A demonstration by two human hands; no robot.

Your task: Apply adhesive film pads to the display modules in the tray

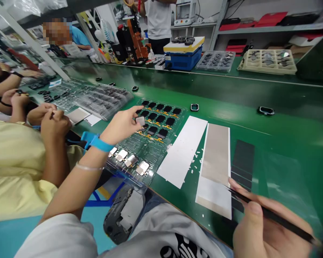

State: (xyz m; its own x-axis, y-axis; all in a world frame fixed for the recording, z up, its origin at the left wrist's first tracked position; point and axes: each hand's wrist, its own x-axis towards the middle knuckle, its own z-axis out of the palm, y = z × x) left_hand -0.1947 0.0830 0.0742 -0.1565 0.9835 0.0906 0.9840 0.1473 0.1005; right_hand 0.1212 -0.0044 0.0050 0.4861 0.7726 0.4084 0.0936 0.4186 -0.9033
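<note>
1. One grey square piece (140,121) is pinched between the thumb and fingers of my left hand (121,126), above the left part of the clear tray (157,152).
2. Rows of black parts (152,130) occupy the tray's far half, beneath and beside the piece; silver parts (143,168) line its near edge.
3. My right hand (280,234), well apart from the piece and closer to the near edge of the green surface (258,138), pinches a slender black tool (274,216).
4. The tool's tip is at the right edge of the beige-faced sheet (216,154); whether they touch, I cannot tell.
5. A white sheet (184,152) lies between that sheet and the tray, with white scraps near its right edge.
6. A metal-rimmed case (194,110) sits beyond the sheets, towards the surface's far edge.
</note>
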